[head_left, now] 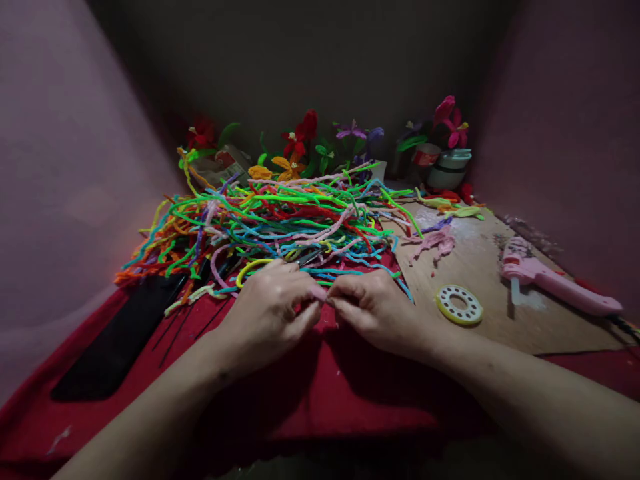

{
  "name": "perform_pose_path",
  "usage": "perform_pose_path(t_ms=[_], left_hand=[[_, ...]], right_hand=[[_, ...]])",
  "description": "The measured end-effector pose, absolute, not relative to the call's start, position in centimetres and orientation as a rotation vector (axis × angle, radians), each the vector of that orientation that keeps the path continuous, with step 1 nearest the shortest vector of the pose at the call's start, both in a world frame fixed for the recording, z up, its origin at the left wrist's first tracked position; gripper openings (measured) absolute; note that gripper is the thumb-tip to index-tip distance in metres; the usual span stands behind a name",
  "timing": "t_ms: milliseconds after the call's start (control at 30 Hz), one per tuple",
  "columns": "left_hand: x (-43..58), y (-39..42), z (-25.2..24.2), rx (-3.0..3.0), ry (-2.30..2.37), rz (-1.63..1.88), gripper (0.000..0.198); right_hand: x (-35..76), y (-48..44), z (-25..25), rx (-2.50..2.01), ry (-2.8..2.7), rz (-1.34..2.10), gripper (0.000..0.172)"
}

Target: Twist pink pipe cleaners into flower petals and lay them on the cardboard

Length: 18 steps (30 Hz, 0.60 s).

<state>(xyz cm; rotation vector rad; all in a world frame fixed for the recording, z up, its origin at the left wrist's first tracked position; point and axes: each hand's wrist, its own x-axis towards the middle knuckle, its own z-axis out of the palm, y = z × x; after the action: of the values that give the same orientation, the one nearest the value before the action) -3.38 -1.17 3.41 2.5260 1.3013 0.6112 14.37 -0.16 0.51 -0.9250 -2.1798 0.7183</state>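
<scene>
You hold a small pink piece (pixel 317 292) between your two hands, above the front of the red-covered desk (pixel 325 400). Your left hand (pixel 273 303) pinches it between thumb and fingers, and your right hand (pixel 377 307) pinches its right end, so your fingertips nearly meet. Just beyond your hands lies a tangled pile of fuzzy stems (pixel 280 213) in green, blue, orange, red and pink. To your left, a black flat object (pixel 115 340) lies aslant, partly under the pile. To your right, a brown board (pixel 415 287) carries a pink glue gun (pixel 555 280), a white disc with a yellow edge (pixel 447 305) and some pink fuzzy scraps (pixel 437 245). Behind the pile, you have red, orange and purple flowers (pixel 300 133) standing along the back.
</scene>
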Motion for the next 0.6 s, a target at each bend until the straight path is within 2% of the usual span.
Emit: perform_pose_path(t_ms=[133, 233, 333, 467, 600], left_hand=[[-3.5, -0.6, 3.1, 1.417, 1.142, 0.563, 0.01], [-3.4, -0.2, 3.3, 1.106, 0.957, 0.552, 0.016], [-3.6, -0.3, 4.1, 1.209, 1.017, 0.638, 0.018], [-4.0, -0.8, 5.0, 1.609, 1.182, 1.042, 0.009], [-3.8, -1.1, 4.9, 2.101, 1.111, 1.14, 0.005]], right_hand=[[14.3, -1.1, 0.1, -0.677, -2.356, 0.139, 0.023], [14.4, -1.5, 0.6, -0.643, -2.285, 0.113, 0.025], [14.6, -1.4, 1.4, -0.751, -2.068, 0.569, 0.017], [14.6, -1.0, 2.2, -0.866, -1.694, 1.326, 0.017], [14.4, -0.8, 2.4, -0.865, -1.549, 1.575, 0.018]])
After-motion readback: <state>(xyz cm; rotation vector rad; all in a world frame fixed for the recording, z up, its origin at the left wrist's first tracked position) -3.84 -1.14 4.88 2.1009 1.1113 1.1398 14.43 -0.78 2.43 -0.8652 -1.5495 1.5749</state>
